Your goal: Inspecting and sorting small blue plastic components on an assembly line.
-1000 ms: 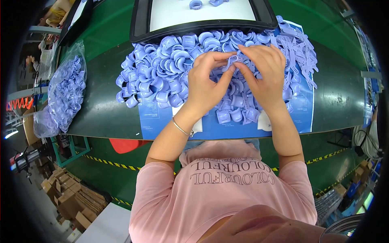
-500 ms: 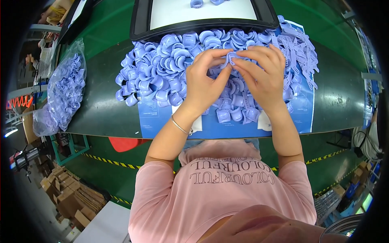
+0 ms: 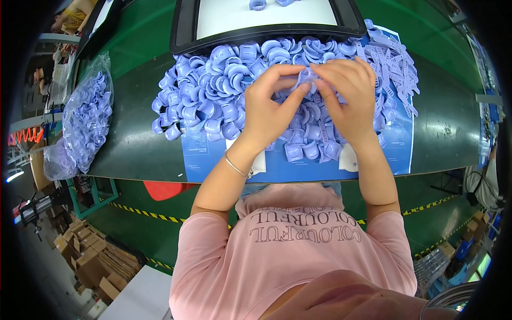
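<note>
Over a heap of curved periwinkle plastic pieces, my two hands meet at fingertip height. My left hand pinches a small periwinkle plastic part between thumb and forefinger. My right hand is at the part's right side, fingers bent around it; the fingertips partly cover it, so its full shape is hidden. Slotted flat plastic strips lie piled beyond my right hand. Both piles rest on a blue printed sheet.
A black-rimmed tray with a white base stands at the far side, a few pieces on it. To the left, a clear plastic bag of similar pieces lies on the dark tabletop. A red seat shows below the table's front edge.
My right thumb has come away from the held part and my right fingers have shifted slightly. The part has tilted in my left fingers; the piles look the same.
</note>
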{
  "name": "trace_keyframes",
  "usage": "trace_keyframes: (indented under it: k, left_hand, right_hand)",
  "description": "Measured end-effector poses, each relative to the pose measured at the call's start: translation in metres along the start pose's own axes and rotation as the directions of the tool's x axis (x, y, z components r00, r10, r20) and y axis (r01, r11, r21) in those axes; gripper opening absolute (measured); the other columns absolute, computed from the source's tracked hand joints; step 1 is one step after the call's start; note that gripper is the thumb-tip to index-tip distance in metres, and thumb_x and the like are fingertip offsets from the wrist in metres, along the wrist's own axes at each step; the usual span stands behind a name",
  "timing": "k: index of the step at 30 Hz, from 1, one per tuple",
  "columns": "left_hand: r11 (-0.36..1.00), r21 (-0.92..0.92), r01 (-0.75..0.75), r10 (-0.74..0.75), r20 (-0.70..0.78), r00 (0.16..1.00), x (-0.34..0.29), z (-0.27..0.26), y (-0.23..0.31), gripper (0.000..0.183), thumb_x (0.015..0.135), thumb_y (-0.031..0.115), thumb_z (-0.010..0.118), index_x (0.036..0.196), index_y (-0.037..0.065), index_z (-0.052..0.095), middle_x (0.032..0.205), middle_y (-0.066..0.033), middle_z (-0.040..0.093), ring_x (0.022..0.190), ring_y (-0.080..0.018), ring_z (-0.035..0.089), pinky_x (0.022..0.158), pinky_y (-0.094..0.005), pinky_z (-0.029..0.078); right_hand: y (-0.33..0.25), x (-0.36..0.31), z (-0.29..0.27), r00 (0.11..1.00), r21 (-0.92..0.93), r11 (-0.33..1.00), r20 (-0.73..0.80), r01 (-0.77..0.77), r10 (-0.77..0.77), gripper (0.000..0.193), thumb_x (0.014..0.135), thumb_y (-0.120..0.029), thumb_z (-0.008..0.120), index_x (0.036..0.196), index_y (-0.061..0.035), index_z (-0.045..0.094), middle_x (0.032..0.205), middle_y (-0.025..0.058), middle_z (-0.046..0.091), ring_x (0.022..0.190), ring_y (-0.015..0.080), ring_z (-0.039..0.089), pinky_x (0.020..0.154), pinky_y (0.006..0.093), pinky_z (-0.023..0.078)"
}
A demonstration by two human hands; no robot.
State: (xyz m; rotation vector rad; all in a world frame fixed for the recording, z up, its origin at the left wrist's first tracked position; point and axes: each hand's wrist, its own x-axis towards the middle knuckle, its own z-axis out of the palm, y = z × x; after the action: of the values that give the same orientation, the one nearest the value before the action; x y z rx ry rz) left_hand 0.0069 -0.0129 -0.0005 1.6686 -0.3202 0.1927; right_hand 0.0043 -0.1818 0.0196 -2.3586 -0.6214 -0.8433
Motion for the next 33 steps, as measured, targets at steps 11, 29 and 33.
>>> trace_keyframes:
  k: [11,29,33]
  left_hand:
    - [0.979,-0.205,-0.01,0.034,0.114,0.993,0.003,-0.001,0.004,0.028,0.083,0.0,0.069,0.11,0.0,0.06,0.097,-0.0055,0.065,0.094,-0.0126,0.063,0.086,-0.0269,0.047]
    - [0.849,0.351,-0.394,0.298,0.298,0.907,0.002,-0.006,0.01,0.018,0.085,0.01,0.063,0.102,0.015,0.06,0.094,0.0003,0.069,0.133,-0.0263,0.043,0.11,-0.0563,-0.004]
    - [0.983,0.044,-0.179,0.167,0.194,0.967,-0.001,-0.005,0.005,0.037,0.087,0.015,0.062,0.121,0.012,0.048,0.096,-0.0003,0.07,0.136,-0.0259,0.04,0.11,-0.0562,-0.004]
  right_hand:
    - [0.008,-0.005,0.005,0.993,0.332,0.936,0.05,-0.115,0.105,0.018,0.075,-0.001,0.069,0.093,-0.0036,0.07,0.09,0.0083,0.069,0.09,0.0261,0.064,0.091,0.0387,0.044]
    - [0.018,-0.003,-0.001,0.853,0.833,0.265,0.385,-0.486,0.353,0.009,0.091,-0.001,0.058,0.1,0.0006,0.056,0.103,0.0149,0.064,0.102,0.0208,0.061,0.088,0.033,0.049]
    - [0.012,-0.006,0.003,0.918,0.822,0.428,0.263,-0.374,0.297,0.01,0.088,0.005,0.06,0.097,0.0013,0.057,0.1,0.0151,0.065,0.097,0.0226,0.064,0.086,0.0336,0.051]
